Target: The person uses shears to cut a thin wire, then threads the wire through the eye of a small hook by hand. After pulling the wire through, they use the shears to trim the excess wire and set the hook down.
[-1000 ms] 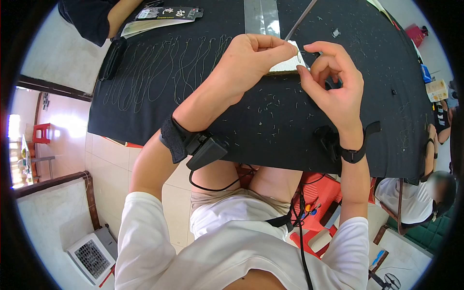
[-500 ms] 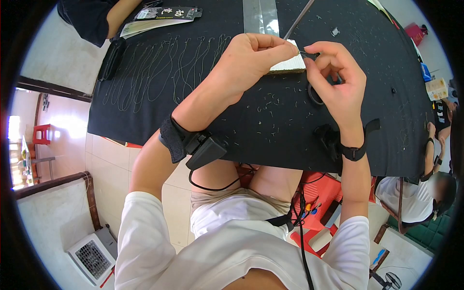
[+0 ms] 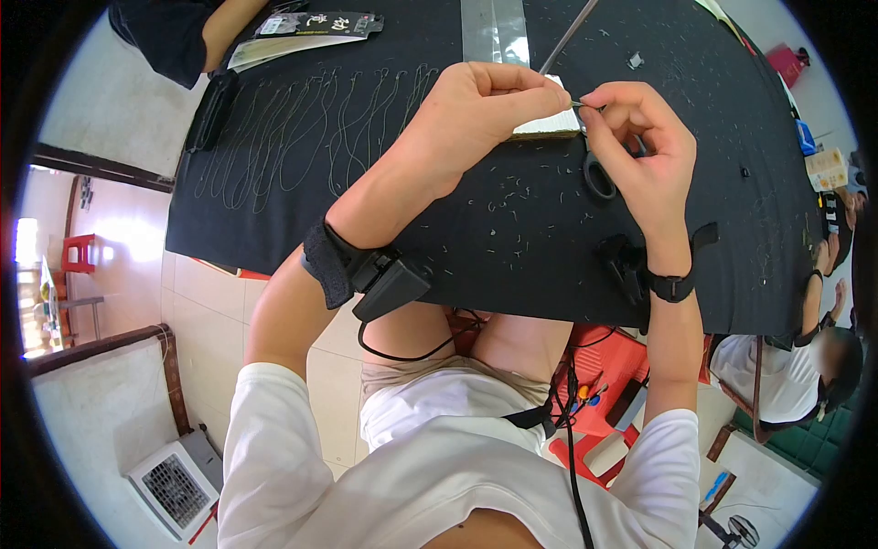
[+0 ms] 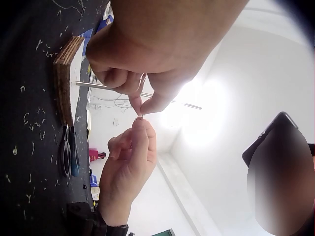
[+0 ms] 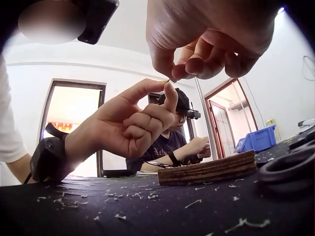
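The left hand [image 3: 476,114] pinches a tiny thin item between thumb and index finger, above a white-topped block [image 3: 549,124]. Close by, the right hand [image 3: 645,151] has thumb and index tips together on the item's other end. In the left wrist view the fingertips of the left hand [image 4: 142,64] and right hand [image 4: 129,162] nearly meet. A thin metal rod [image 5: 205,115] stands up from the layered block [image 5: 206,169] behind the hands in the right wrist view. What the item is cannot be told.
Black-handled scissors [image 3: 599,176] lie beside the block, below the right hand. Looped threads [image 3: 283,137] are spread at the left of the black tabletop [image 3: 512,265], with scattered clippings. A clear plastic strip [image 3: 495,37] and a black package [image 3: 315,26] lie farther back. Other people sit around.
The right thumb has risen to the index finger, closing the gap between them at the item. The right hand has shifted slightly right, uncovering more of the scissors. The left hand has barely moved.
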`<control>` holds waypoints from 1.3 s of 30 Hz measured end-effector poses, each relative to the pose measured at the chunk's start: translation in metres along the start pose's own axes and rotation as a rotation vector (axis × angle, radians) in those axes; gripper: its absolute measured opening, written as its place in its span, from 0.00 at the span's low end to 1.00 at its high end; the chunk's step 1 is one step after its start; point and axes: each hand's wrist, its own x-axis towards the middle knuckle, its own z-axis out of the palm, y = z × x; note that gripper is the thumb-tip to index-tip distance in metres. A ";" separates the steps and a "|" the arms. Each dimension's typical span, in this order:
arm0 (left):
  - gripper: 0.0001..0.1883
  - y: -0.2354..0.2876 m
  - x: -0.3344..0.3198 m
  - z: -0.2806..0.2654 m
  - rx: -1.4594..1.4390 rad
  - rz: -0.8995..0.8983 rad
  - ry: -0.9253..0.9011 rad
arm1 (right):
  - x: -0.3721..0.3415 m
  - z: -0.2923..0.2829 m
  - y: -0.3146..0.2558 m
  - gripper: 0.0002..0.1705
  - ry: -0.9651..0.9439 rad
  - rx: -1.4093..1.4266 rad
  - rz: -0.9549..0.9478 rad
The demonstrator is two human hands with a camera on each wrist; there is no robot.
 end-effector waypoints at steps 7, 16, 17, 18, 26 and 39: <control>0.13 0.002 0.000 0.001 0.001 -0.028 0.020 | 0.000 0.000 0.002 0.07 -0.004 0.013 -0.003; 0.13 0.002 0.000 0.001 -0.015 -0.023 -0.005 | 0.000 0.000 0.000 0.07 0.004 -0.030 -0.030; 0.13 0.002 0.000 0.001 -0.016 -0.024 -0.004 | 0.000 0.001 0.001 0.07 0.011 -0.026 -0.025; 0.12 0.001 0.000 0.001 -0.031 -0.025 -0.003 | -0.001 0.001 0.001 0.07 0.019 -0.021 -0.021; 0.12 0.000 0.000 0.001 -0.012 0.011 -0.021 | -0.001 -0.001 0.000 0.08 0.016 -0.035 -0.018; 0.13 0.001 0.000 0.001 0.062 -0.039 -0.008 | -0.001 0.000 0.002 0.09 0.014 -0.050 -0.028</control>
